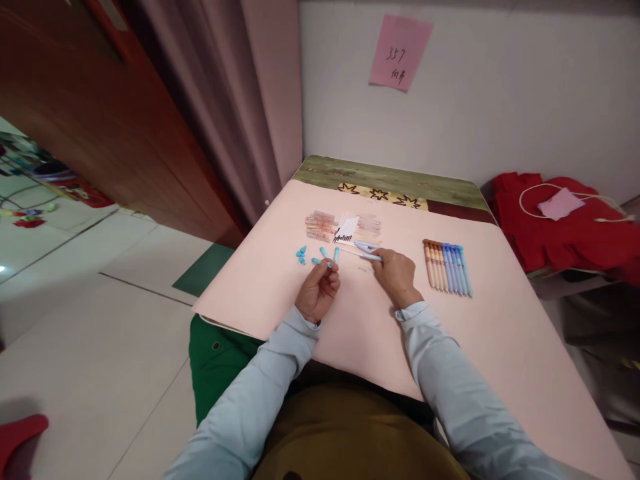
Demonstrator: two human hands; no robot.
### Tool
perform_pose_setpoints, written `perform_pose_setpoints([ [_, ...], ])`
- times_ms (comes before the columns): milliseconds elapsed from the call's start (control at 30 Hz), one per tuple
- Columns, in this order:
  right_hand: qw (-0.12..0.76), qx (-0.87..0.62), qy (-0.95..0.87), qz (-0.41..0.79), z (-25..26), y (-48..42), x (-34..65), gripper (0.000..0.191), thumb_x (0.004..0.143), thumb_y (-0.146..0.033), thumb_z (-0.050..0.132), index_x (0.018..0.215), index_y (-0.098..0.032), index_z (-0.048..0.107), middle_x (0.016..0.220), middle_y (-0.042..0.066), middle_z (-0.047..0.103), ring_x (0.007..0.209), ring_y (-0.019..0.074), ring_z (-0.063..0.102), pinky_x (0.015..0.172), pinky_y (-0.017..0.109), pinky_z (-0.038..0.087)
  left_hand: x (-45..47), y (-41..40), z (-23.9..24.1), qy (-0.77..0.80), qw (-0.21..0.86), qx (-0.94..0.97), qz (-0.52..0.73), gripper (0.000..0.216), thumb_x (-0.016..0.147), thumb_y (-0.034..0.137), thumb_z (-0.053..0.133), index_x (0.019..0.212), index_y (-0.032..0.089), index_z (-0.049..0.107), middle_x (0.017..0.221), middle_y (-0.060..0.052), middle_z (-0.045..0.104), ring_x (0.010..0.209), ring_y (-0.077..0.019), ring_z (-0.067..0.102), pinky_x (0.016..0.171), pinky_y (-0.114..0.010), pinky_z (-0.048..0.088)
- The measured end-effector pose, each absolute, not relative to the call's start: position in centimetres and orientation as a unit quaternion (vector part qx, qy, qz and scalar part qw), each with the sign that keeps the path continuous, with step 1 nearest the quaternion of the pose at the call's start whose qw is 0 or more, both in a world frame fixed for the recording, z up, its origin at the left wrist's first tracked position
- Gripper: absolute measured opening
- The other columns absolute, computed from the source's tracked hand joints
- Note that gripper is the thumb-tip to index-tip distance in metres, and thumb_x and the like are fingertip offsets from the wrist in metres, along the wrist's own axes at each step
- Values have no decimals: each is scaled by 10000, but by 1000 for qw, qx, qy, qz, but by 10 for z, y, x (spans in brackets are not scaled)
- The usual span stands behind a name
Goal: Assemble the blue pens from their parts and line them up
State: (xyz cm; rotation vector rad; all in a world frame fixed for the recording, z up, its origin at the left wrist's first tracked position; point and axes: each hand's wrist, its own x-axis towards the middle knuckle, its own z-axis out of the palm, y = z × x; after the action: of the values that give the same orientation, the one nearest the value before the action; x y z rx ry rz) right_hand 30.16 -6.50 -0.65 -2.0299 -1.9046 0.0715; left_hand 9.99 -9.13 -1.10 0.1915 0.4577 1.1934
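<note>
My left hand point(319, 288) rests on the pink table cover point(480, 333), fingers curled round a small light-blue pen part point(329, 265). My right hand point(395, 272) lies to its right, pinching a light-blue and white pen point(363, 254) that points left. Several loose blue pen parts point(313, 254) lie just beyond my left hand. A row of several assembled pens point(447, 267), orange ones on the left and blue ones on the right, lies to the right of my right hand.
Beyond the hands lie bundles of pen parts point(344, 229) in clear wrapping. A pink note point(399, 52) is stuck on the wall. A red cloth heap point(565, 223) with a white cord sits right of the table. A curtain and wooden door stand at left.
</note>
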Motion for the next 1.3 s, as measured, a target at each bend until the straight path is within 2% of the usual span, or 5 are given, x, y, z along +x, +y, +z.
perform_pose_setpoints([
  [333, 363, -633, -680, 67, 7, -102, 292, 166, 772, -286, 606, 846, -238, 747, 659, 2, 699, 614, 165, 615, 618, 258, 382, 101, -92, -6, 229, 795, 98, 553, 215, 973, 156, 459, 898, 133, 659, 1255, -102, 657, 686, -35, 658, 618, -119, 555],
  [700, 343, -588, -677, 280, 1, -102, 287, 294, 824, -450, 623, 996, -212, 641, 666, -27, 619, 583, 144, 524, 585, 252, 382, 103, -91, -1, 254, 756, 13, 603, 328, 1001, 131, 383, 838, 111, 667, 977, -98, 739, 965, -102, 702, 895, -187, 551],
  [867, 359, -524, -644, 427, 9, -100, 306, 314, 934, -449, 436, 846, -191, 592, 648, -20, 568, 581, 126, 489, 581, 250, 390, 103, -90, 1, 237, 750, 11, 617, 358, 1010, 138, 367, 807, 118, 661, 923, -82, 742, 986, -105, 700, 881, -180, 558],
  [1000, 256, -470, -592, 603, 6, -98, 322, 282, 859, -456, 588, 830, -176, 587, 685, 13, 646, 553, 114, 554, 559, 242, 440, 103, -89, 0, 236, 751, 8, 617, 352, 1010, 138, 366, 817, 119, 659, 918, -82, 742, 956, -109, 707, 830, -178, 577],
  [1300, 207, -478, -577, 629, 7, -96, 330, 299, 797, -430, 667, 858, -138, 692, 785, 79, 725, 674, 147, 662, 649, 264, 519, 102, -89, -1, 247, 750, -6, 614, 294, 993, 135, 410, 861, 121, 672, 946, -93, 734, 1003, -130, 695, 840, -194, 578],
])
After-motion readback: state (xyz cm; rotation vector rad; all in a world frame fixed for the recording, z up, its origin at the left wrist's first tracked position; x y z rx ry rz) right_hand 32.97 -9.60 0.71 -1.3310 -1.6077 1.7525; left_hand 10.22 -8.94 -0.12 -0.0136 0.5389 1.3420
